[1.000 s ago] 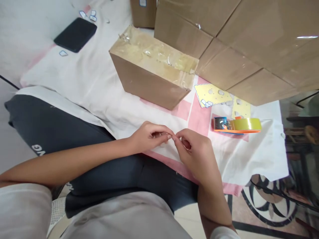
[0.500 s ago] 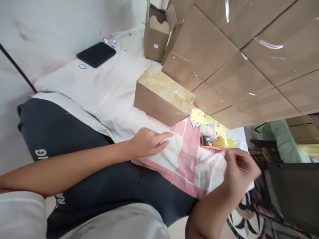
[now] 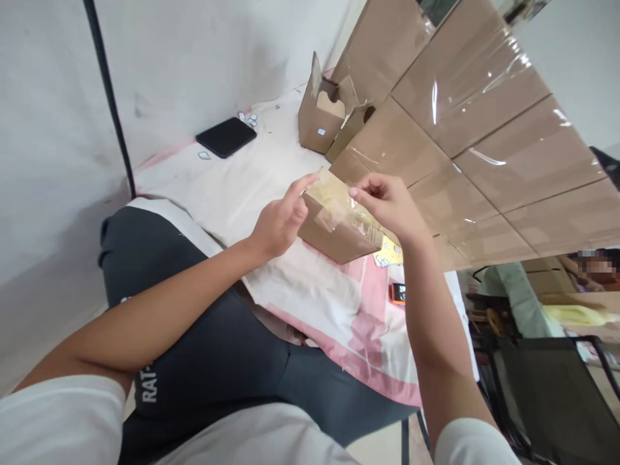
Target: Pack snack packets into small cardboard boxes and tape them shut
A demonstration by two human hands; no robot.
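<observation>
A small brown cardboard box [image 3: 334,240] with clear tape over its top stands on the white and pink cloth in front of me. My left hand [image 3: 279,221] is at its left end, index finger stretched to the top corner and thumb apart. Over the right part of the top, my right hand [image 3: 387,201] has thumb and fingers pinched together. A see-through strip of clear tape [image 3: 328,218] shows between the hands, overlapping the box's near top edge. It appears to run to the right fingertips. The orange tape dispenser [image 3: 398,294] is partly hidden behind my right forearm.
Wrapped cardboard boxes [image 3: 479,168] are stacked close behind at right. An opened small box [image 3: 320,123] stands at the back. A black phone-like slab [image 3: 227,137] and small stickers [image 3: 204,155] lie near the wall. A dark chair [image 3: 547,381] and another person are at right.
My right hand has moved from beside the tape dispenser up over the box. My left hand has risen from the cloth to the box's left end. The camera view has shifted.
</observation>
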